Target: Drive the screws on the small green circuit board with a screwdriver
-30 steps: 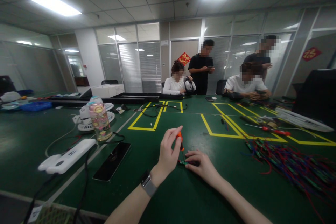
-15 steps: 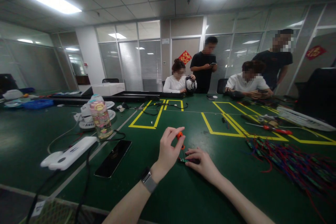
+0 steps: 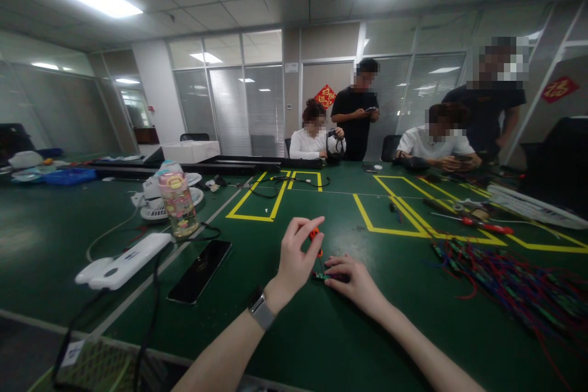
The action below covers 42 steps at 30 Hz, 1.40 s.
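Gripping the orange-handled screwdriver (image 3: 314,234), my left hand (image 3: 296,257) has its fingers wrapped about the handle, with the shaft running down, slightly leaned, to a small green circuit board (image 3: 318,276). That board lies flat on the green counter (image 3: 404,294), just in front of me, and the fingertips of my right hand (image 3: 356,282) rest at its right end; whether that grip pinches the board or only presses it, I cannot tell from here. The tip is too small to make out, so I would judge its seating by feel: bring the shaft square to the board, press straight down, turn gently, and have the right fingers brace the edge well clear of the blade. To my right, a heap of wired boards (image 3: 509,285) sprawls near, its loose red leads apt to snag a sleeve, with a red-handled screwdriver (image 3: 498,229) beyond. On the left lie a phone (image 3: 200,272), a white device (image 3: 124,261) and a drink bottle (image 3: 178,203). Nothing stands between my hands and the board.
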Each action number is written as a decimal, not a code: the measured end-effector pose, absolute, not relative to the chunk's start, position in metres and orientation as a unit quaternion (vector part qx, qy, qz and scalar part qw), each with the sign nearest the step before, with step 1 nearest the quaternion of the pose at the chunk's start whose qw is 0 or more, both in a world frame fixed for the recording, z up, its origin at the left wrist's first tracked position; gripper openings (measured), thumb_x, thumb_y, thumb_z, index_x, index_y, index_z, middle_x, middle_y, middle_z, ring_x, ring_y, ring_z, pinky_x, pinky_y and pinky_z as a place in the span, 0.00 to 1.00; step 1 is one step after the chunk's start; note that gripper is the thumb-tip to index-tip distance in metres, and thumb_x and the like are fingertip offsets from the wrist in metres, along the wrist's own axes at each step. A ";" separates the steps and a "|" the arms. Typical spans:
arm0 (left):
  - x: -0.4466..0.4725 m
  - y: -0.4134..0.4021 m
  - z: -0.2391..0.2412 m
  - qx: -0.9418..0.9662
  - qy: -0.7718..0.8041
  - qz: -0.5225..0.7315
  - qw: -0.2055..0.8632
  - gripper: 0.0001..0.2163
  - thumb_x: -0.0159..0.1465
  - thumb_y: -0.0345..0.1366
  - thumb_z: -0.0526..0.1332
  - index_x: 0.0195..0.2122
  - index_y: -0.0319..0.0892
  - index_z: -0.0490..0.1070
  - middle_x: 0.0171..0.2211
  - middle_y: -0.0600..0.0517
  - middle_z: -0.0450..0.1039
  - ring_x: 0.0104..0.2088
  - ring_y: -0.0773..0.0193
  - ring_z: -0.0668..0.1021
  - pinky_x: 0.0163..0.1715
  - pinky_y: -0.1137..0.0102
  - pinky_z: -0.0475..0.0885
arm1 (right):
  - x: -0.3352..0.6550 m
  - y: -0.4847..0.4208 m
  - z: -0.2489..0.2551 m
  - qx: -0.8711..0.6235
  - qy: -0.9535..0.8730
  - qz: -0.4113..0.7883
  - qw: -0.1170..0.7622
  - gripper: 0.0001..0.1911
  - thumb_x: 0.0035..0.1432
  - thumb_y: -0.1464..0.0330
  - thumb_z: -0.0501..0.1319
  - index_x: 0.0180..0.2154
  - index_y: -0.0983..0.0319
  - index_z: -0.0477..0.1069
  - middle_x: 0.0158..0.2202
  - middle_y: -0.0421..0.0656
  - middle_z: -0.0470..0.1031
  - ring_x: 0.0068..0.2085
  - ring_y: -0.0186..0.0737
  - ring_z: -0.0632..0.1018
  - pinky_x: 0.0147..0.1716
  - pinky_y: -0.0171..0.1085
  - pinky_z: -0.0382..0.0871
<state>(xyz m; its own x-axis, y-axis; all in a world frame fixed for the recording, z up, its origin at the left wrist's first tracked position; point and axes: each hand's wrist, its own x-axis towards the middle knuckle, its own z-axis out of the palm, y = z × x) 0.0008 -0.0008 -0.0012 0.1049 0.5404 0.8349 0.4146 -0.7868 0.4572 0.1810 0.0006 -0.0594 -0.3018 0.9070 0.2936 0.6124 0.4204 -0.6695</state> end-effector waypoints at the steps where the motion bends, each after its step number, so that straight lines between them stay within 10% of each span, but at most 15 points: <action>1: 0.001 -0.001 -0.001 0.745 0.318 0.583 0.062 0.15 0.71 0.34 0.52 0.56 0.45 0.69 0.41 0.48 0.70 0.40 0.63 0.74 0.41 0.68 0.72 | 0.181 0.001 -0.059 -0.490 -0.775 0.223 0.329 0.08 0.51 0.65 0.68 0.35 0.57 0.82 0.47 0.48 0.80 0.53 0.51 0.76 0.64 0.58 0.49; 42: 0.000 -0.003 0.000 0.743 0.333 0.577 0.054 0.14 0.68 0.35 0.56 0.54 0.45 0.70 0.38 0.50 0.71 0.40 0.61 0.74 0.41 0.67 0.72 | 0.181 0.001 -0.059 -0.492 -0.775 0.227 0.325 0.07 0.52 0.65 0.68 0.35 0.57 0.82 0.48 0.47 0.80 0.53 0.50 0.76 0.64 0.58 0.48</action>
<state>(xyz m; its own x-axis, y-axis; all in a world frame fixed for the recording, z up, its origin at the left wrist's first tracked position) 0.0004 -0.0026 0.0004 0.1112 0.5576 0.8226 0.4328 -0.7723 0.4650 0.1814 0.0012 -0.0594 -0.3046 0.9101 0.2809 0.6149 0.4131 -0.6718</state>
